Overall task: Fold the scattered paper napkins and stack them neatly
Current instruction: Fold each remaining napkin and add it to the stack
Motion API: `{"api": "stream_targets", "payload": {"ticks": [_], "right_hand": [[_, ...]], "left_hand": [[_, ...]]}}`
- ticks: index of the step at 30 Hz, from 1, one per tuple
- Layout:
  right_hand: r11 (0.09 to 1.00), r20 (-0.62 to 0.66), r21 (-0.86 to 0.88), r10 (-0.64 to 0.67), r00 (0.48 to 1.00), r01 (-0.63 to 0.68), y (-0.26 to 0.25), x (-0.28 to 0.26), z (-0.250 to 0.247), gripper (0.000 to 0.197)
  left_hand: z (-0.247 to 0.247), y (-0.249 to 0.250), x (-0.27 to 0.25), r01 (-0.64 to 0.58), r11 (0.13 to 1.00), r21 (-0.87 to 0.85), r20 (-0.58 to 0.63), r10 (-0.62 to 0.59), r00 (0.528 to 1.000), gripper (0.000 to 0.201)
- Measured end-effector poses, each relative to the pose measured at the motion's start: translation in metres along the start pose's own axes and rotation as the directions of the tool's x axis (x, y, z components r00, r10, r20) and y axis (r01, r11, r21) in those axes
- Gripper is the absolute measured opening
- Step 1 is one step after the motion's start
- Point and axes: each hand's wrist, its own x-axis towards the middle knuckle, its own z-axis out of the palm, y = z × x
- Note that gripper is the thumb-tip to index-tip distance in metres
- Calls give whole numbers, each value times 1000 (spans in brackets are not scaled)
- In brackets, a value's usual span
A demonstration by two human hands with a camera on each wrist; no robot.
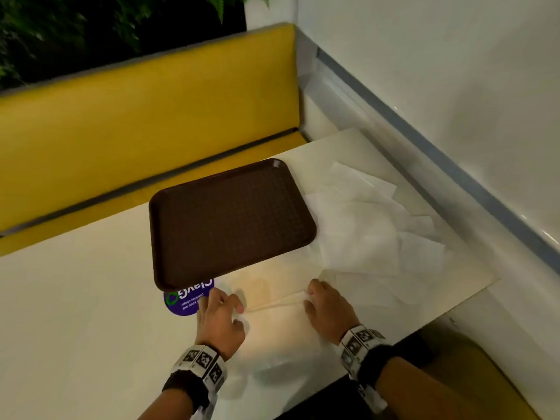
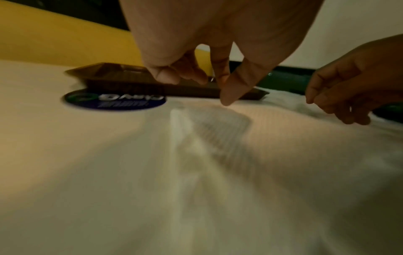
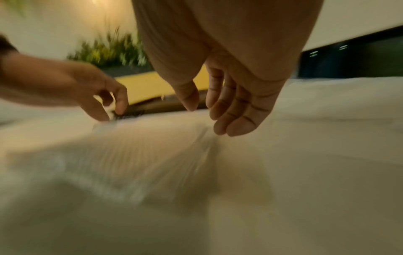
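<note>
A white paper napkin point(image 1: 278, 325) lies spread on the table in front of me, with a raised crease point(image 1: 278, 300) across its far part. My left hand point(image 1: 224, 310) hovers at its left edge with fingers loosely curled, and one fingertip point(image 2: 226, 101) touches the napkin point(image 2: 218, 155); nothing is held. My right hand point(image 1: 318, 301) is at the right edge with fingers relaxed, and its fingertips point(image 3: 220, 131) rest on the paper point(image 3: 152, 155). Several more unfolded napkins point(image 1: 363, 225) lie heaped at the right.
A brown plastic tray point(image 1: 230, 222) sits just beyond the hands, partly over a round purple sticker point(image 1: 185, 301). A yellow bench point(image 1: 136, 116) runs behind the table and a white wall closes the right side. The table's front-right edge point(image 1: 424, 322) is close to my right wrist.
</note>
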Motion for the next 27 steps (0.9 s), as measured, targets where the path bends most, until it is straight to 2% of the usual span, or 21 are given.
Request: {"api": "stream_targets", "payload": {"ticks": [3,6,8,10,13,15,17,20,27], "right_hand": [[982,-69,167,101,993,-88,28,-16,-35,11],[925,-134,301,280,951,-230,71,-40,-69,9],[853,-147,406,415,898,-327,99,-59,-90,5],[791,-155,480,501,851,-379,123,-77,-103,5],[705,-118,541,604,788,-459,150,-99,-106,6],[660,-80,564,641,763,-496,163,-108,-98,8],[632,-35,573,655,755,-521,173,-112,-88,8],[617,7,564,662,750,-549,180,-115,-77,8],[678,35,487,615,788,-551,169,-111,-77,5]], "left_hand": [[-12,43,28,-130,991,15,21,129,991,26],[-12,99,62,-311,950,9,47,310,949,29],[-5,138,83,-441,896,51,102,435,895,37],[7,172,101,-542,831,124,211,512,833,53],[33,206,117,-650,719,246,392,540,745,77],[54,217,121,-701,636,323,472,533,702,86],[71,221,123,-706,620,341,512,508,693,87],[83,220,125,-687,664,295,485,515,707,79],[85,226,123,-686,666,294,437,545,716,68]]}}
